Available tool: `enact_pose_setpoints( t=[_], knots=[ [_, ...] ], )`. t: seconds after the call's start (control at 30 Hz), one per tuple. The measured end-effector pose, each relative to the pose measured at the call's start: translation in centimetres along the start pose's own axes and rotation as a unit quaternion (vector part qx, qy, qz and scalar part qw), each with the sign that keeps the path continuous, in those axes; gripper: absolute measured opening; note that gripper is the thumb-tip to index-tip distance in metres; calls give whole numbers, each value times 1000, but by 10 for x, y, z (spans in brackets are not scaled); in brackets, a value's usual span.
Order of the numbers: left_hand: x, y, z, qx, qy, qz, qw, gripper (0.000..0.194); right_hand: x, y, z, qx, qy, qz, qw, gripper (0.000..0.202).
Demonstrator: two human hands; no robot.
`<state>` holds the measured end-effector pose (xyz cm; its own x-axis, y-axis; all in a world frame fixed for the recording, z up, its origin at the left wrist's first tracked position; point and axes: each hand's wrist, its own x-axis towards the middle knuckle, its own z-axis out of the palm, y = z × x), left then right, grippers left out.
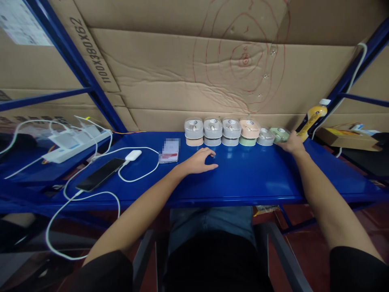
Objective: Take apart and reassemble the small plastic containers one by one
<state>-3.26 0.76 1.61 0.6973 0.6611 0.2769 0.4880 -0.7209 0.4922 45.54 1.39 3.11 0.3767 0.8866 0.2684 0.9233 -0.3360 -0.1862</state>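
Small square cases with clear lids stand in a row along the back of the blue table, several of them stacked in pairs. A grey stack (213, 132) is near the row's middle, with a peach case (249, 127) on a green one farther right. Single cases, one grey (265, 137) and one green (279, 134), end the row. My right hand (293, 144) grips the green case at its right end, thumb at the front; some fingers are hidden. My left hand (199, 161) holds nothing, resting before the row with thumb and fingers apart.
A yellow drink bottle (314, 117) leans just beyond my right hand. To the left lie a phone (101, 174), a white charging case (133, 155), looping cables, a phone-like device (170, 151) and a power strip (77, 146). Cardboard (170, 73) walls the back.
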Motion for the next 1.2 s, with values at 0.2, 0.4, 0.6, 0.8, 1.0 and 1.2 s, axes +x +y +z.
enact_pose_setpoints(
  t=[0.2,0.4,0.6,0.8,1.0,1.2],
  knots=[
    [0,0,-2,5,-10,3,1000,45,-7,-11,-8,40,1,87,995,88],
    [0,0,-1,-1,-6,6,1000,43,-10,-27,-6,-23,72,-114,991,71],
    [1,1,-1,-1,-3,5,1000,42,-16,-61,-1,-72,-9,-241,968,72],
    [1,0,-3,-9,-2,13,1000,41,-30,-74,-23,-80,41,-150,985,50],
    [1,1,-4,-5,-6,12,1000,41,-42,-85,-31,-67,9,-86,994,77],
    [1,1,-4,-8,-5,15,1000,41,-42,-80,-35,-65,-104,-84,989,82]
  ],
)
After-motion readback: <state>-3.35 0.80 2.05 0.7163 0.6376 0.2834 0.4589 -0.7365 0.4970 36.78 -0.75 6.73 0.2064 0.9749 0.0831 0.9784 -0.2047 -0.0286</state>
